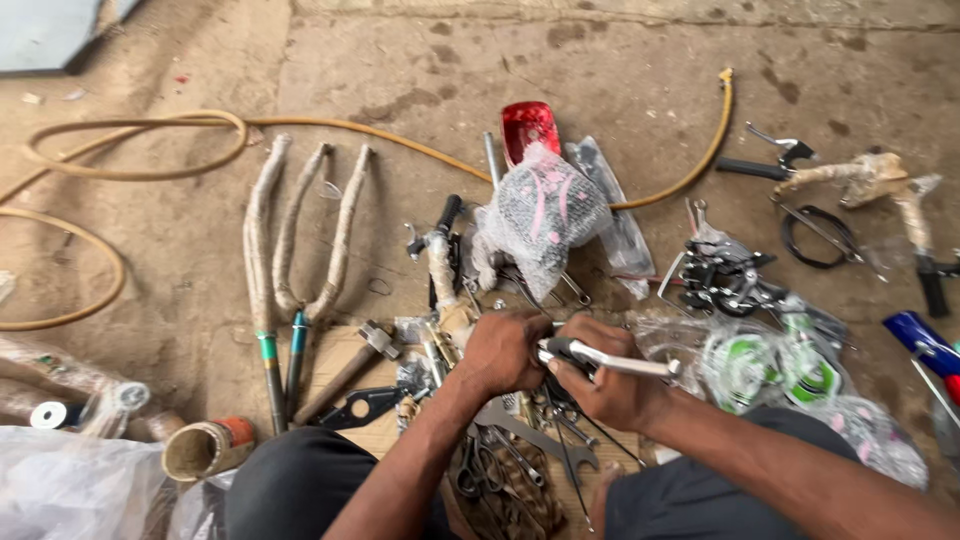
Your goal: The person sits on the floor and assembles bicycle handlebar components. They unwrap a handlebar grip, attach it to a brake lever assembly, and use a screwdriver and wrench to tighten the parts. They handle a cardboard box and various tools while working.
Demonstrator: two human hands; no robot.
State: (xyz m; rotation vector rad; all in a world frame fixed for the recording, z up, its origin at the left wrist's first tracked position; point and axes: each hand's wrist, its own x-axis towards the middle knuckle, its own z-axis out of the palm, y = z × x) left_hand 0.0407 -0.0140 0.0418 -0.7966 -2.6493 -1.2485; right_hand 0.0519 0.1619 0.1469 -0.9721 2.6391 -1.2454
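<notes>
Two hands at work near the middle, over a heap of tools: left hand [500, 352] curled shut on one end of a silver brake lever [600, 357], right hand [612, 385] wrapped around its middle, fingers closed. Spanners [520, 430] and pliers [478, 468] lying just below. Farther off, a clear plastic bag [545, 215] holding a patterned saddle. To the right, more bags [770, 365] with green-and-white parts inside. Hammer [350, 370] to the left.

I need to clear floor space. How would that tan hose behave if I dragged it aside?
The hose lies in loose loops, so it is probably floppy and would trail rather than slide whole. Its far end runs behind the wrapped seat, so it may snag there.
</notes>
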